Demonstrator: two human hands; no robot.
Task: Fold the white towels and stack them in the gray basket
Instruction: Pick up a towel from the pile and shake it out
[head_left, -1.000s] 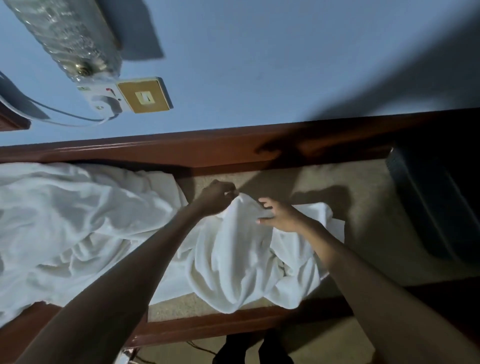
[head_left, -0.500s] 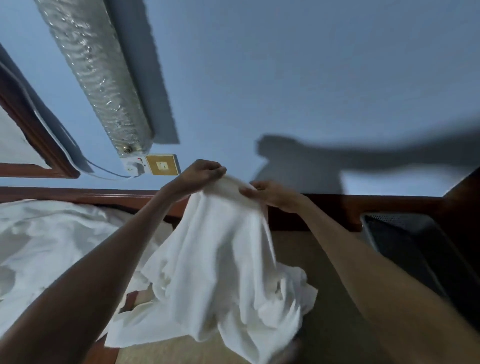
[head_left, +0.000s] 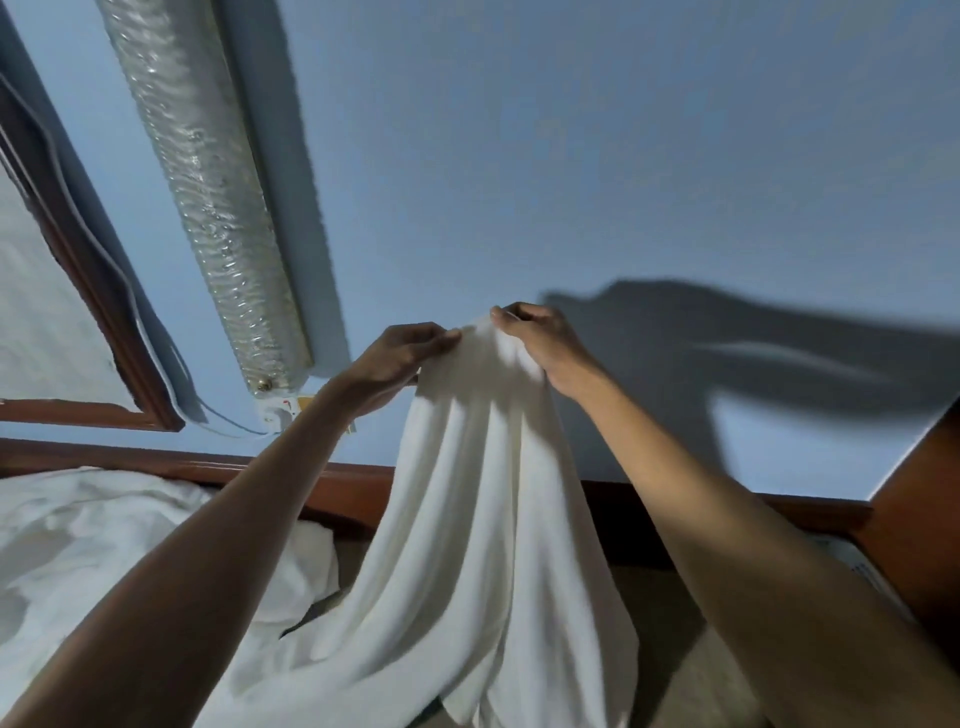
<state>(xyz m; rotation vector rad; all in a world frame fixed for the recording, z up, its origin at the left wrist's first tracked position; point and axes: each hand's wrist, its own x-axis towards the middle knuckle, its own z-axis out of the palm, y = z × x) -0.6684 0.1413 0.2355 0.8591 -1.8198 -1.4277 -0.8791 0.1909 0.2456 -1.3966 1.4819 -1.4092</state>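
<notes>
Only part of the white towel (head_left: 483, 519) shows in full: its lower folds run out of the bottom of the view, so where its hem ends cannot be told. Both forearms are cut off at the lower corners. A small pale patch just past the right forearm is too slight to identify. The left hand (head_left: 400, 358) and the right hand (head_left: 540, 343) sit close together at the towel's top edge, each pinching the cloth between thumb and curled fingers, with the fabric bunched into a small peak between them. The towel is lifted in front of the blue wall (head_left: 571, 156) and hangs in long soft vertical pleats, widening downward over the tan counter (head_left: 644, 587). To its left a rumpled pile of white cloth (head_left: 104, 545) lies against the counter's dark wooden rail (head_left: 353, 483).
</notes>
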